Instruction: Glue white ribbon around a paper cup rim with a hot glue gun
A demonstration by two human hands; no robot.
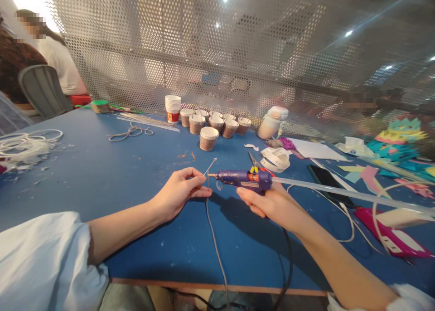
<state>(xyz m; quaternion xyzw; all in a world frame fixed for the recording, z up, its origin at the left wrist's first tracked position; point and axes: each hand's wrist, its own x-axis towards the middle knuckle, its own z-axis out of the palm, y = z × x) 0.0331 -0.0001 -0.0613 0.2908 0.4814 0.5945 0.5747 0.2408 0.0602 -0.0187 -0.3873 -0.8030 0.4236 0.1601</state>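
Observation:
Pinched between the fingers of my left hand is a thin grey cord; its short end sticks up past the fingertips and the rest runs down over the table's front edge. My right hand is wrapped round the handle of a purple glue gun. The gun's brass nozzle points left and meets or nearly touches the cord beside my left fingertips. A long clear glue stick juts out of the gun's back towards the right.
Several twine-wrapped cups stand at the back, near stacked paper cups and a jar. Scissors, a white tape roll, a phone and a pink power strip lie right. White cord lies left.

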